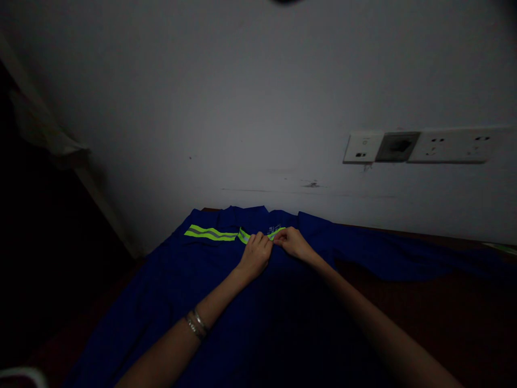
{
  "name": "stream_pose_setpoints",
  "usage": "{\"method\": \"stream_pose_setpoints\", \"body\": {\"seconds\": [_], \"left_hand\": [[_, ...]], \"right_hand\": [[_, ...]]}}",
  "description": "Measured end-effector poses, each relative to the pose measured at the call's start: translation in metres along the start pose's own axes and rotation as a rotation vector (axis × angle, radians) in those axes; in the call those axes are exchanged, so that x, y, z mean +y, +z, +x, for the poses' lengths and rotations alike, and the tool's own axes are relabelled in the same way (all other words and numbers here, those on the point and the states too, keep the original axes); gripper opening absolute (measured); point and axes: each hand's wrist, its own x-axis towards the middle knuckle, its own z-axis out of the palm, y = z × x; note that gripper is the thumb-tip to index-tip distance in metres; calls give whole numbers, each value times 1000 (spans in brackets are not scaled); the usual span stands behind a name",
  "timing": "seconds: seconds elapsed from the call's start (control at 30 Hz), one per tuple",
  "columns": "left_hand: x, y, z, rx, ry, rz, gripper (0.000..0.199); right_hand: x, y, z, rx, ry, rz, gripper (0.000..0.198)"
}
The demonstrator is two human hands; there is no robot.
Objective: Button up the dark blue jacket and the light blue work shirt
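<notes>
A dark blue work jacket (194, 275) lies spread out, its collar end toward the wall. Across its chest runs a yellow-green reflective strip (212, 234) with a grey middle line. My left hand (257, 253) has its fingers curled on the chest, pinching the jacket near the front edge. Close to its right, my right hand (294, 242) pinches the jacket by the right part of the strip. Small white print (273, 228) shows just above the fingers. What lies between the fingertips is too small to make out. Two bracelets (196, 323) circle my left wrist.
A pale wall (242, 108) rises right behind the jacket. Sockets and switch plates (444, 146) are set in it at the right. The dark red-brown surface (404, 312) shows beside the sleeve (388, 253). A white curved rim (24, 373) sits at the lower left.
</notes>
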Motion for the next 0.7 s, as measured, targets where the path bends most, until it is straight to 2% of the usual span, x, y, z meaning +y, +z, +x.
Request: {"method": "stream_pose_setpoints", "body": {"seconds": [0.4,0.7], "left_hand": [[-2,-9,0,-126,53,-38,15],[-5,-10,1,-69,58,-45,15]], "right_hand": [[0,0,0,-40,-41,-4,12],[2,2,2,-23,-78,74,10]]}}
